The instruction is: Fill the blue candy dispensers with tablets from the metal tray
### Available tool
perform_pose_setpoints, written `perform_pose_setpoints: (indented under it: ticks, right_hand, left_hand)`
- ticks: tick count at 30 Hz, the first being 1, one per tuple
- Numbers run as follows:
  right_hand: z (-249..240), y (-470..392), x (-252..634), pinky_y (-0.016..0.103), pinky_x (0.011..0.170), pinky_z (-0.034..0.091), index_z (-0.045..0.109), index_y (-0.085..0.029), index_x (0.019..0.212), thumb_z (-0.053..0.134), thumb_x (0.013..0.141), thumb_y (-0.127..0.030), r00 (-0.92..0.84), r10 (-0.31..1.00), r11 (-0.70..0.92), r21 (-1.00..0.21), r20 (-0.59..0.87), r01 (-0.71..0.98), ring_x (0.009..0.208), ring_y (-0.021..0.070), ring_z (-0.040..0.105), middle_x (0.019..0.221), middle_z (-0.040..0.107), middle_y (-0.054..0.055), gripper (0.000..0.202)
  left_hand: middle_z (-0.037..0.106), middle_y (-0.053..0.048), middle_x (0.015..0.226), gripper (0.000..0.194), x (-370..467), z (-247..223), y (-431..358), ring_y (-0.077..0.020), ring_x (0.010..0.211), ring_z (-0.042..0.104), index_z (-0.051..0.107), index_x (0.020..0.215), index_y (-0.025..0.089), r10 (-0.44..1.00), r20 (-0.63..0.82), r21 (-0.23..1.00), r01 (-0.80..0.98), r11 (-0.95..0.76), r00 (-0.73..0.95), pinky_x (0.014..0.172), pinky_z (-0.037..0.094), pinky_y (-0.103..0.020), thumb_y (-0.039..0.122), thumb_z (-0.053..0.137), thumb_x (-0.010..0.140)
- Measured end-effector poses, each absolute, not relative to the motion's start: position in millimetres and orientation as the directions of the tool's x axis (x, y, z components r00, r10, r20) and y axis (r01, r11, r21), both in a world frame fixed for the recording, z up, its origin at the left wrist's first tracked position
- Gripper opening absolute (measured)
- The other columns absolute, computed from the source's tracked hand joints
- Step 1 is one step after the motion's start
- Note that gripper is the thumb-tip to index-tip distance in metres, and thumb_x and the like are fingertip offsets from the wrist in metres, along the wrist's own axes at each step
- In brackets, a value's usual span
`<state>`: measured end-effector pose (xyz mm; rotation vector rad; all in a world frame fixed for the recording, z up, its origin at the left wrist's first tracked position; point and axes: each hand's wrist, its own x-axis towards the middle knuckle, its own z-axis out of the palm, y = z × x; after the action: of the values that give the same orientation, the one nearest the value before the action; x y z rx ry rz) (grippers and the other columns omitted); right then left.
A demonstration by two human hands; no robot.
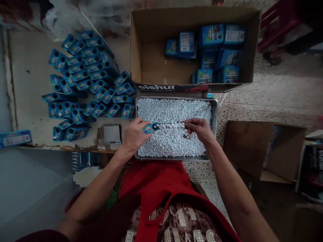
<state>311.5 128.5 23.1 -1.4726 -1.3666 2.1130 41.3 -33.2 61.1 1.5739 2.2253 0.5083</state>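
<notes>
My left hand [135, 134] is closed around a small blue candy box [150, 128], whose round opening faces right. Both hands are over a metal tray [215, 111] filled with small white candies [169, 148]. My right hand [200, 129] has its thumb and fingers pinched together, close above the candies. A raised row of white candies [171, 125] runs between the box's opening and the right fingertips. What carries this row, and what exactly the right fingers grip, I cannot make out.
Several blue candy boxes [85, 72] stand on the table at left, beside a small square device [112, 134]. Behind the tray is an open cardboard carton [151, 64] holding blue packs [212, 35]. Another carton [244, 144] sits at right; a blue box [15, 138] lies far left.
</notes>
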Motion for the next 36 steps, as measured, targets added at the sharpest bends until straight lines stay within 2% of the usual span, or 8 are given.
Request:
perform_pose_setpoints:
  ticks: [5,10,16,18,21,26,31,36]
  right_hand:
    - [90.7,134.8,297.4,0.022,0.046,0.044,0.082,-0.017,0.089,0.076,0.077,-0.029,-0.436,0.726,-0.309,-0.818,-0.533,0.485,0.046,0.0097,0.056,0.056,0.066,0.000,0.018]
    - [133.8,131.7,290.9,0.023,0.051,0.047,0.082,-0.017,0.088,0.065,0.081,-0.017,-0.437,0.800,-0.014,-0.740,-0.412,0.672,0.045,0.0097,0.058,0.053,0.065,-0.001,0.019]
    - [150.6,119.3,281.5,0.023,0.052,0.048,0.082,-0.020,0.093,0.061,0.082,-0.015,-0.472,0.826,0.124,-0.717,-0.309,0.686,0.052,0.0102,0.062,0.074,0.075,0.002,0.024]
    - [147.1,117.5,292.1,0.023,0.053,0.048,0.082,-0.021,0.094,0.063,0.084,-0.019,-0.443,0.849,0.095,-0.741,-0.289,0.665,0.054,0.0106,0.063,0.078,0.076,0.003,0.022]
    - [118.8,119.5,337.9,0.024,0.053,0.048,0.082,-0.021,0.099,0.067,0.085,-0.029,-0.306,0.894,-0.064,-0.771,-0.327,0.634,0.054,0.0120,0.063,0.074,0.074,0.002,0.022]
    - [17.1,111.2,415.9,0.025,0.049,0.044,0.081,-0.013,0.089,0.074,0.072,-0.040,-0.034,0.868,-0.342,-0.645,-0.496,0.684,0.049,0.0153,0.060,0.053,0.065,0.002,0.032]
    - [-60.6,80.0,361.4,0.026,0.055,0.049,0.078,-0.014,0.087,0.076,0.066,-0.045,-0.159,0.742,-0.532,-0.716,-0.651,0.452,0.054,0.0145,0.060,0.061,0.068,0.001,0.037]
    - [-58.0,80.9,330.0,0.024,0.052,0.046,0.075,-0.015,0.082,0.084,0.058,-0.045,-0.231,0.656,-0.651,-0.693,-0.719,0.309,0.049,0.0096,0.052,0.060,0.065,-0.002,0.040]
  left_hand:
    - [0.067,-0.005,0.093,0.023,59.8,60.5,-14.6,-0.0207,0.087,0.063,0.077,0.100,0.020,0.969,-0.093,0.486,0.839,0.244,-0.228,0.077,0.050,-0.030,0.023,0.074,0.077]
    - [0.067,-0.007,0.098,0.025,75.2,54.6,-2.4,-0.0238,0.094,0.063,0.076,0.102,0.020,0.969,-0.133,0.508,0.825,0.248,-0.209,0.079,0.050,-0.033,0.024,0.076,0.077]
    - [0.066,-0.007,0.099,0.022,79.5,43.4,-0.2,-0.0246,0.096,0.061,0.075,0.101,0.022,0.972,-0.079,0.533,0.814,0.229,-0.222,0.081,0.049,-0.034,0.024,0.077,0.078]
    - [0.065,-0.007,0.097,0.023,76.6,35.8,-0.6,-0.0238,0.096,0.061,0.076,0.100,0.022,0.967,-0.058,0.571,0.786,0.237,-0.249,0.083,0.050,-0.034,0.024,0.078,0.077]
    - [0.065,-0.005,0.099,0.030,71.9,23.2,-1.5,-0.0228,0.097,0.060,0.078,0.100,0.024,0.951,-0.038,0.675,0.694,0.251,-0.307,0.089,0.050,-0.036,0.023,0.084,0.071]
    - [0.069,-0.001,0.100,0.038,71.0,17.4,-4.5,-0.0187,0.097,0.064,0.077,0.100,0.026,0.952,-0.093,0.824,0.514,0.237,-0.290,0.086,0.053,-0.032,0.015,0.087,0.066]
    - [0.070,-0.002,0.095,0.035,64.9,30.6,-10.8,-0.0165,0.088,0.067,0.077,0.101,0.022,0.934,-0.147,0.832,0.471,0.295,-0.325,0.080,0.054,-0.030,0.026,0.088,0.069]
    - [0.069,-0.003,0.097,0.031,49.3,44.7,-21.8,-0.0167,0.088,0.066,0.076,0.105,0.021,0.927,-0.135,0.725,0.603,0.333,-0.351,0.080,0.055,-0.029,0.022,0.080,0.074]
